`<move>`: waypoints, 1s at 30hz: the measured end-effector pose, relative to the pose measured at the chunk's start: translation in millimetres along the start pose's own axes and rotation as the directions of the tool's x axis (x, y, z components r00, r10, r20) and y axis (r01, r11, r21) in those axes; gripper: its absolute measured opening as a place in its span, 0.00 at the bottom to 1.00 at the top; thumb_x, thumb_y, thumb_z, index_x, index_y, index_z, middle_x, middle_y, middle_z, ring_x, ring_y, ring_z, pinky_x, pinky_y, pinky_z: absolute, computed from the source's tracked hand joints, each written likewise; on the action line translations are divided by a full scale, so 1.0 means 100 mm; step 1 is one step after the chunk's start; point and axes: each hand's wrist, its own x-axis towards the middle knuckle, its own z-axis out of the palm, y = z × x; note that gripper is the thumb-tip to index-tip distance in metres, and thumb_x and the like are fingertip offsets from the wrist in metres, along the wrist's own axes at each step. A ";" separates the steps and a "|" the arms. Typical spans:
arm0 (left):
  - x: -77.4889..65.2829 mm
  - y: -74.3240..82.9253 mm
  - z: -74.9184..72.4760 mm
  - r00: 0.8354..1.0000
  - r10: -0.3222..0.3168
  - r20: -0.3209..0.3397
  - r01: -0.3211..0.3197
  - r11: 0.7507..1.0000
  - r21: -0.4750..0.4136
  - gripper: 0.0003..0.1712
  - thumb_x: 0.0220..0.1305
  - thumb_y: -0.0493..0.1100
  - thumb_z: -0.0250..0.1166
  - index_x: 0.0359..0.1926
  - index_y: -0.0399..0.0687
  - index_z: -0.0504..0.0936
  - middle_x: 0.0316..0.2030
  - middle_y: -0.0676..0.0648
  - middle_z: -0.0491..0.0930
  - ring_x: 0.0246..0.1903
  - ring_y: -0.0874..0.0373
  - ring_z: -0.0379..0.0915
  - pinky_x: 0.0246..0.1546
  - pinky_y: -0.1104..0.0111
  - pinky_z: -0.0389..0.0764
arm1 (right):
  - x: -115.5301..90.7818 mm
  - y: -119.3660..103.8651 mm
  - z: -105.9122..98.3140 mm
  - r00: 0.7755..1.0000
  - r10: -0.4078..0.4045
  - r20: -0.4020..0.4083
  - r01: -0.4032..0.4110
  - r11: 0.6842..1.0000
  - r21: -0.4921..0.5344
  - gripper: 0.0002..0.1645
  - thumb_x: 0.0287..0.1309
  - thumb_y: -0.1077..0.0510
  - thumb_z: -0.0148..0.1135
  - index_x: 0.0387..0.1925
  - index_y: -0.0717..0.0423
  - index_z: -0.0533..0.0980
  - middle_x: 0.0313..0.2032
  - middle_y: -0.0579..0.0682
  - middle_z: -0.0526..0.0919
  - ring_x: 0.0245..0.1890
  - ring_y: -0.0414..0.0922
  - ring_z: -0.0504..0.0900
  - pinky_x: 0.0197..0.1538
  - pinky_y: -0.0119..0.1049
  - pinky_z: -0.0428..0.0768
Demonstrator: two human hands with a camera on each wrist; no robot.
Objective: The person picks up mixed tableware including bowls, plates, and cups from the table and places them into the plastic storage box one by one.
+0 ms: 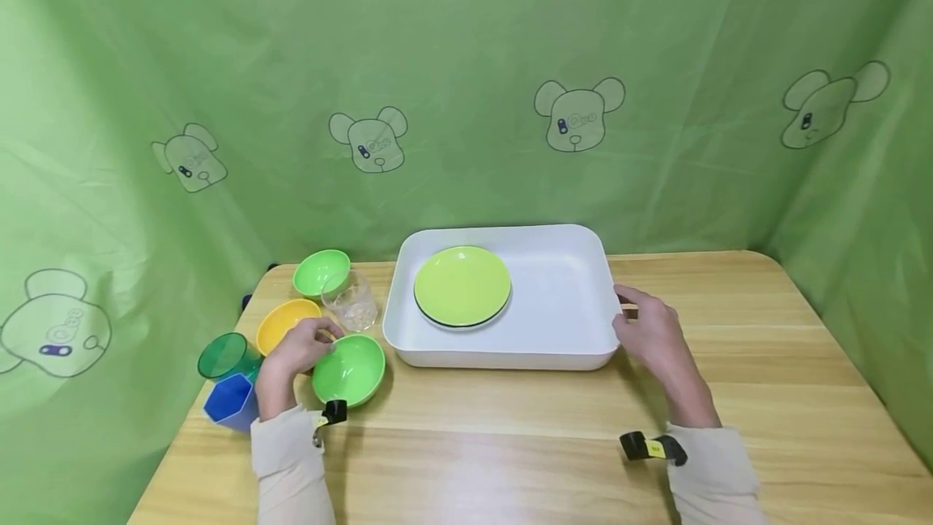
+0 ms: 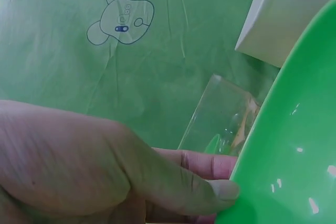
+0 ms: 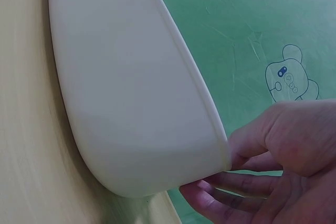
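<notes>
My left hand pinches the rim of a green bowl, thumb on the inside and fingers behind. The bowl tilts up beside the thumb in the left wrist view. On the other side, my right hand grips the right edge of a white rectangular tray, the thumb at its rim and the fingers against the outer wall. In the right wrist view the tray's wall fills the middle. A lime-green plate with a dark edge lies in the tray's left half.
Left of the tray are a clear glass, another green bowl, a yellow bowl, a green cup and a blue cup. A green curtain hangs behind the wooden table.
</notes>
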 end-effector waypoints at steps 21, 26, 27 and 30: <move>0.04 -0.08 -0.02 0.990 0.140 -0.029 -0.138 0.989 0.058 0.14 0.61 0.24 0.56 0.45 0.34 0.83 0.39 0.37 0.81 0.41 0.44 0.76 0.36 0.59 0.82 | 0.00 -0.02 0.00 1.000 0.010 0.007 -0.010 1.000 0.001 0.33 0.68 0.66 0.50 0.72 0.71 0.64 0.62 0.73 0.74 0.56 0.65 0.78 0.45 0.42 0.84; -0.01 -0.07 -0.07 0.984 0.176 -0.036 -0.174 0.984 0.050 0.16 0.61 0.23 0.56 0.46 0.33 0.83 0.41 0.36 0.81 0.43 0.43 0.77 0.40 0.59 0.82 | 0.00 -0.01 0.01 1.000 0.013 0.010 -0.013 1.000 0.003 0.33 0.68 0.66 0.49 0.73 0.71 0.63 0.62 0.73 0.74 0.57 0.65 0.77 0.46 0.43 0.84; -0.02 -0.06 -0.08 0.984 0.172 -0.041 -0.170 0.984 0.049 0.16 0.62 0.23 0.56 0.47 0.34 0.83 0.42 0.36 0.81 0.43 0.43 0.77 0.40 0.59 0.82 | 0.01 -0.01 0.01 1.000 0.015 0.010 -0.015 1.000 0.002 0.33 0.68 0.65 0.49 0.73 0.71 0.63 0.62 0.73 0.74 0.57 0.65 0.77 0.46 0.44 0.84; -0.08 -0.04 -0.12 0.985 0.164 -0.054 -0.161 0.986 0.045 0.16 0.63 0.23 0.56 0.48 0.33 0.82 0.44 0.34 0.81 0.45 0.41 0.77 0.38 0.60 0.83 | 0.01 -0.01 0.01 1.000 0.016 0.009 -0.016 1.000 0.000 0.33 0.68 0.65 0.49 0.73 0.71 0.63 0.62 0.73 0.74 0.57 0.65 0.77 0.47 0.45 0.84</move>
